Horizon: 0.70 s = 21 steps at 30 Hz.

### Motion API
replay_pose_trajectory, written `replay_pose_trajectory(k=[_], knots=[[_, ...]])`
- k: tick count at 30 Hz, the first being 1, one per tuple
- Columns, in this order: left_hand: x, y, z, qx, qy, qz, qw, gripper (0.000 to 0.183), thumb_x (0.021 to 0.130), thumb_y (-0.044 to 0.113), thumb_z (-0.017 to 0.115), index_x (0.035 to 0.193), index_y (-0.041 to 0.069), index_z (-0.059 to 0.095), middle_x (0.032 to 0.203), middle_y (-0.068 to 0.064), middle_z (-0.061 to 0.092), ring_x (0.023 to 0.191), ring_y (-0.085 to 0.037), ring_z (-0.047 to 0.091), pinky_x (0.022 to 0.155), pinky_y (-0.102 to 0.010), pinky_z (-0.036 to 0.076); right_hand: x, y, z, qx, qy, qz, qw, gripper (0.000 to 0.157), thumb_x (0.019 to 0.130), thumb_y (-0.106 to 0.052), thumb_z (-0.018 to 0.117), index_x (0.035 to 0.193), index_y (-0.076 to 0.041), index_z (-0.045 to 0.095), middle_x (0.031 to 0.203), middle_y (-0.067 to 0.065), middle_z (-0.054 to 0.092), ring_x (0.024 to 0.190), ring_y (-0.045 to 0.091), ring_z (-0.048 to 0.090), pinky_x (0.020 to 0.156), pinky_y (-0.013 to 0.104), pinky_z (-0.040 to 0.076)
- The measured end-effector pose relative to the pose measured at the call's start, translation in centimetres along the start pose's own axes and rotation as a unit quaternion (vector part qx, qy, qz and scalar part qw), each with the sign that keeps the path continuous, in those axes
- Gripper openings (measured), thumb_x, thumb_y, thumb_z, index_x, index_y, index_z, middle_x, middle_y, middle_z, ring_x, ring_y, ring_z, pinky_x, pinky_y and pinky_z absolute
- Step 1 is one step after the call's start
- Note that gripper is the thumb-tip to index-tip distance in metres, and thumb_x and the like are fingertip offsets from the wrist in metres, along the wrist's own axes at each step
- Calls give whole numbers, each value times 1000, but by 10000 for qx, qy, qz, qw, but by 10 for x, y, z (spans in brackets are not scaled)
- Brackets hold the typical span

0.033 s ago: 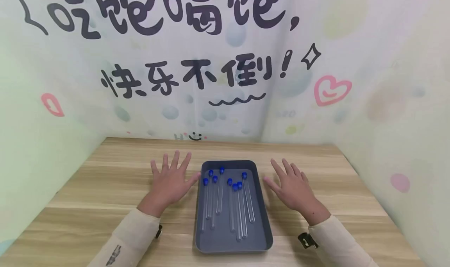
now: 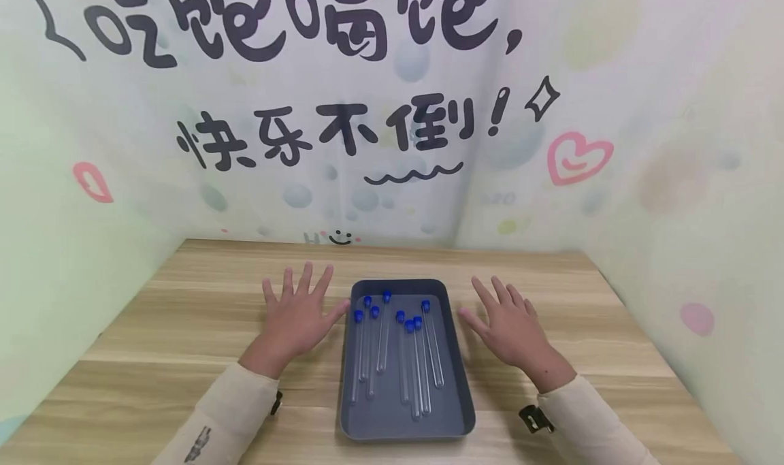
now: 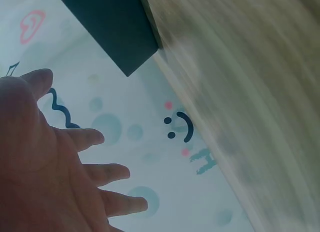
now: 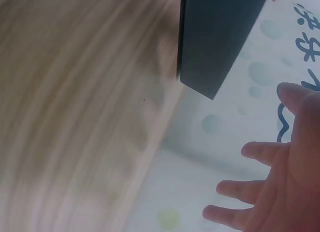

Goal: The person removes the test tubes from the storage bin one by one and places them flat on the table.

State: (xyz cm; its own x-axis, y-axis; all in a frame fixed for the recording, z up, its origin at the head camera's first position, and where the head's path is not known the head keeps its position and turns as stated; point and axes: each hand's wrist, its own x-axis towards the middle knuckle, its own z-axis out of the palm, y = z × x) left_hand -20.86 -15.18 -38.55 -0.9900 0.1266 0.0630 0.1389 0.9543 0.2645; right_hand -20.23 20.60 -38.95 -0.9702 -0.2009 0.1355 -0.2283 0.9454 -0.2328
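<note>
A dark grey rectangular tray (image 2: 407, 429) stands on the wooden table, holding several clear test tubes (image 2: 418, 376) with blue caps (image 2: 410, 326). The tubes lie lengthwise in two loose groups, caps toward the far end. Left of the tray, my left hand (image 2: 300, 321) is spread with straight fingers, its thumb tip close by the tray's rim. On the other side my right hand (image 2: 511, 329) has its fingers extended, thumb pointing at the tray wall. Neither hand holds anything. Both wrist views show the tray's outer wall (image 3: 115, 29) beyond the spread left fingers and the right ones (image 4: 245, 187).
The wooden table (image 2: 202, 315) runs back to a printed white wall cloth (image 2: 392, 206) with black lettering and a pink heart. Similar pale cloth closes off the left and right sides. Black wrist straps (image 2: 534, 419) show at the light sleeves (image 2: 588, 410).
</note>
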Motion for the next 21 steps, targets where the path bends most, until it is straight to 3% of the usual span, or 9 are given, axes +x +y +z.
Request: replay_pose_trajectory(k=[13, 21], knots=[[-10, -3, -8, 113, 140, -13, 9998, 78, 99, 65, 38, 161, 19, 22, 166, -21, 13, 149, -54, 2, 111, -78, -11, -4, -10, -11, -187, 70, -159, 9997, 72, 101, -59, 43, 157, -16, 32, 159, 27, 30, 142, 54, 30, 109, 75, 27], [-17, -7, -11, 241, 161, -13, 9996, 82, 98, 71, 31, 161, 20, 21, 166, -20, 13, 152, -49, 4, 114, -75, -11, -5, -17, -16, -155, 90, -317, 9993, 70, 102, -57, 44, 157, -14, 33, 157, 28, 32, 141, 56, 31, 108, 74, 30]])
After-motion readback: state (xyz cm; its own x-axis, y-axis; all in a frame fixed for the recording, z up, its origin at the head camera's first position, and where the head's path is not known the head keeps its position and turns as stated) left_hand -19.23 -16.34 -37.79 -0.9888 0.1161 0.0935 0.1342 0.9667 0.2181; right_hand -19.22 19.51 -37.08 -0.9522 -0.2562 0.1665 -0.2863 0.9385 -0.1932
